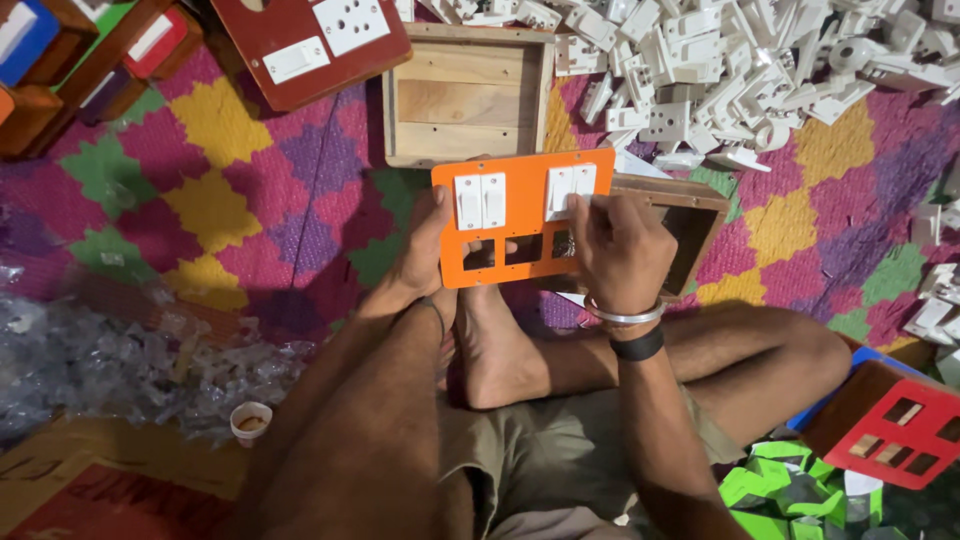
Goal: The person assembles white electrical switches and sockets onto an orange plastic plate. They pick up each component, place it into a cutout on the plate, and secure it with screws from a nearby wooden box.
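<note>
An orange switch plate with two pairs of white switches and several empty rectangular cut-outs is held up in front of me. My left hand grips its left edge, thumb on the front. My right hand covers the plate's lower right part, fingers pressing at the white switches there. A second pair of white switches sits at the plate's upper left. A wooden box lies right behind the plate.
An open wooden tray lies beyond the plate. A heap of white plastic switch parts fills the top right. A dark red board with sockets, a red box, clear plastic wrappers and a small cup surround my crossed legs.
</note>
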